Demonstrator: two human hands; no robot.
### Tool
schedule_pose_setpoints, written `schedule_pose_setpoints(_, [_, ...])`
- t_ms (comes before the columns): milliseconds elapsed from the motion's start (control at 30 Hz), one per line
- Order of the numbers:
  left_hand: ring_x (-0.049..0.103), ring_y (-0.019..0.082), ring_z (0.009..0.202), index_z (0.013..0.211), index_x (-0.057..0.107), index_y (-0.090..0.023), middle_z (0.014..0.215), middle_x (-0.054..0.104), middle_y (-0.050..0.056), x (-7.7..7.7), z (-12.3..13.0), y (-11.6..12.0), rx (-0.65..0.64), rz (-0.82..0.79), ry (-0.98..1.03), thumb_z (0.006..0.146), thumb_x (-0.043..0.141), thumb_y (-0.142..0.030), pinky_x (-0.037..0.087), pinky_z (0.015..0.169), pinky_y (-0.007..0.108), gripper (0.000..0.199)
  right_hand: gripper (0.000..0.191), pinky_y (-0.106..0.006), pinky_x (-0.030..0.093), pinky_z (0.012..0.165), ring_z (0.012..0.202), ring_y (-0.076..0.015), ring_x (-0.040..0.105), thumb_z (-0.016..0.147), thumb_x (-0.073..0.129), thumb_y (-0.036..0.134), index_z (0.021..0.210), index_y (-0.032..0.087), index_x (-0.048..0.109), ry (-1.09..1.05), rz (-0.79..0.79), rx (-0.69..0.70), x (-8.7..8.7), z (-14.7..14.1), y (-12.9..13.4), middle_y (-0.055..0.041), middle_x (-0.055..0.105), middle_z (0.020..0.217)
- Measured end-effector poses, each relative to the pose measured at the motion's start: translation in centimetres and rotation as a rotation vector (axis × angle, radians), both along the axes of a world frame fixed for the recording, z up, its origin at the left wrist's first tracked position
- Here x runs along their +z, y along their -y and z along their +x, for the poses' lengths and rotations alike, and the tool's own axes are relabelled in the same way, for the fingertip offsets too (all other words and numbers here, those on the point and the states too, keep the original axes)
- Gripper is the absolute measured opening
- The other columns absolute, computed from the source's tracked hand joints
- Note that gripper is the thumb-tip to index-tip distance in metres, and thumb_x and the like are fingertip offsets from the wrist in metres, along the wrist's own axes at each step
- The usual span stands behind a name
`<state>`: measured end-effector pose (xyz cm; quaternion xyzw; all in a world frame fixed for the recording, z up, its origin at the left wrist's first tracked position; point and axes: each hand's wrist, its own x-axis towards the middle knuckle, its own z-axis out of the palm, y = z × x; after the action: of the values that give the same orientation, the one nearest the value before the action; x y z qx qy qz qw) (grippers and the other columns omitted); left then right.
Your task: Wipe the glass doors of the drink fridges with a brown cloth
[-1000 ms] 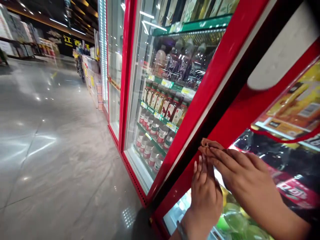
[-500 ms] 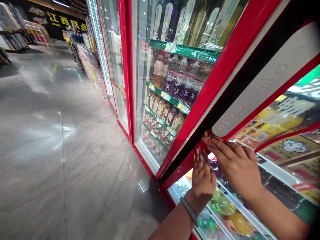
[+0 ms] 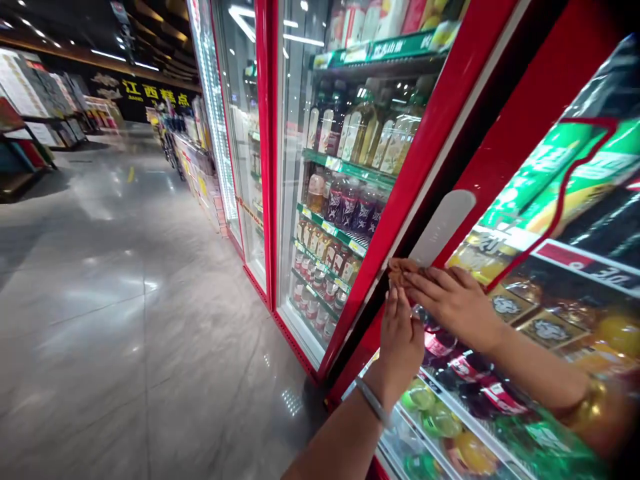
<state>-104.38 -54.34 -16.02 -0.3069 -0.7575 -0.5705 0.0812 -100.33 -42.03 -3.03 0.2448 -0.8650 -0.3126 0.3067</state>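
Observation:
A small crumpled brown cloth [image 3: 399,269] is pressed against the edge of a red cooler door [image 3: 505,153], just below its long pale handle plate [image 3: 445,223]. My right hand [image 3: 457,303] lies over the cloth, its fingers bent around it and partly hiding it. Just beneath, my left hand [image 3: 401,340], with a grey bangle [image 3: 371,399] on its wrist, reaches up with its fingers stretched out along the door frame. Its fingertips come up to the lower side of the cloth; whether they grip it I cannot tell.
Behind the door glass, dark drink bottles [image 3: 465,367] and yellow and green ones stand on lit shelves. A neighbouring red-framed cooler [image 3: 273,200] holds rows of bottles. Shiny grey floor [image 3: 100,347] stretches to the left, with shop displays [image 3: 43,100] farther back.
The view has tilted up and swung a little, so more shelves and background show. Both hands sit slightly farther left in the picture, still at the door edge below the handle plate.

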Motion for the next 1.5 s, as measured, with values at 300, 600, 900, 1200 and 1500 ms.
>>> schedule_pose_setpoints(300, [0.008, 0.025, 0.162, 0.168, 0.010, -0.011, 0.175, 0.012, 0.013, 9.3, -3.1, -1.3, -0.115, -0.036, -0.402, 0.099, 0.040, -0.020, 0.016, 0.135, 0.049, 0.076, 0.031, -0.044, 0.034, 0.094, 0.118, -0.0287, 0.053, 0.103, 0.053, 0.029, 0.130, 0.029, 0.069, -0.280, -0.142, -0.295, 8.2, 0.2, 1.7, -0.0022, 0.065, 0.146])
schedule_pose_setpoints(600, [0.009, 0.025, 0.162, 0.166, 0.013, -0.007, 0.175, 0.013, 0.017, 11.9, -7.1, -0.1, -0.191, -0.172, -0.665, 0.099, 0.040, -0.020, 0.024, 0.134, 0.050, 0.073, 0.025, -0.038, 0.043, 0.097, 0.111, -0.0224, 0.061, 0.099, 0.058, 0.023, 0.115, 0.028, 0.076, -0.531, -0.430, -0.210, 8.3, -2.3, 1.4, -0.0013, 0.071, 0.136])
schedule_pose_setpoints(900, [0.004, 0.028, 0.163, 0.165, 0.009, -0.001, 0.175, 0.012, 0.019, 17.5, -9.0, -2.2, -0.032, -0.208, -1.070, 0.096, 0.047, -0.018, 0.031, 0.132, 0.048, 0.080, 0.043, -0.041, 0.040, 0.095, 0.116, -0.0255, 0.059, 0.097, 0.057, 0.017, 0.139, 0.026, 0.064, -0.671, -0.282, -0.402, 10.6, -1.9, 0.5, -0.0022, 0.068, 0.143])
schedule_pose_setpoints(1200, [0.002, 0.025, 0.162, 0.164, 0.014, 0.001, 0.174, 0.013, 0.022, 28.4, -11.3, -5.2, 0.017, -0.077, -0.958, 0.103, 0.034, -0.019, 0.021, 0.134, 0.048, 0.068, 0.034, -0.045, 0.036, 0.090, 0.116, -0.0287, 0.057, 0.100, 0.055, 0.025, 0.131, 0.027, 0.070, -0.766, -0.206, -0.458, 22.1, -3.0, -0.4, -0.0027, 0.066, 0.145])
schedule_pose_setpoints(1500, [0.007, 0.029, 0.162, 0.165, 0.014, -0.001, 0.171, 0.024, 0.025, 32.0, -12.3, -7.3, 0.089, -0.009, -1.064, 0.101, 0.039, -0.017, 0.030, 0.131, 0.055, 0.071, 0.038, -0.045, 0.042, 0.086, 0.112, -0.0263, 0.060, 0.096, 0.058, 0.018, 0.130, 0.027, 0.072, -0.683, 0.003, -0.327, 25.3, -2.5, -2.2, -0.0023, 0.069, 0.141])
